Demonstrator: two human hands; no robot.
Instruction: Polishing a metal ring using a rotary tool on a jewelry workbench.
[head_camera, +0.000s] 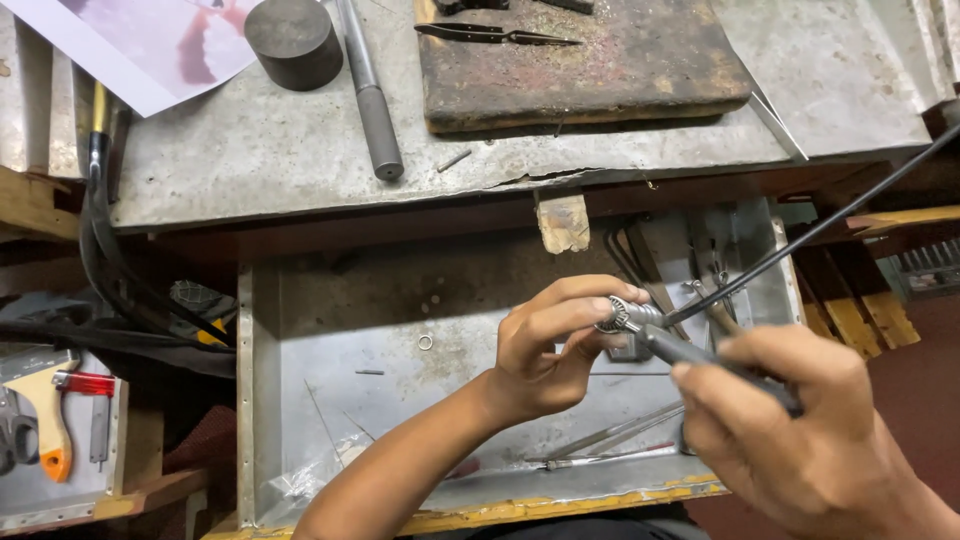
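My right hand (800, 440) grips the dark handle of a rotary handpiece (690, 350), whose black flexible shaft (820, 225) runs up to the right. My left hand (545, 345) pinches the knurled metal chuck (618, 315) at the tool's tip between thumb and fingers. Both hands hover over an open metal tray drawer (300, 400) under the bench. Whatever sits in the chuck is hidden by my fingers.
The drawer holds a small ring (425, 343), thin rods and pliers (715, 290). On the bench top (250, 160) lie a charred wooden block (590, 70) with tweezers (495, 35), a steel mandrel (372, 100), a dark round weight (293, 40) and a paper sheet (140, 40). Hoses (100, 250) hang left.
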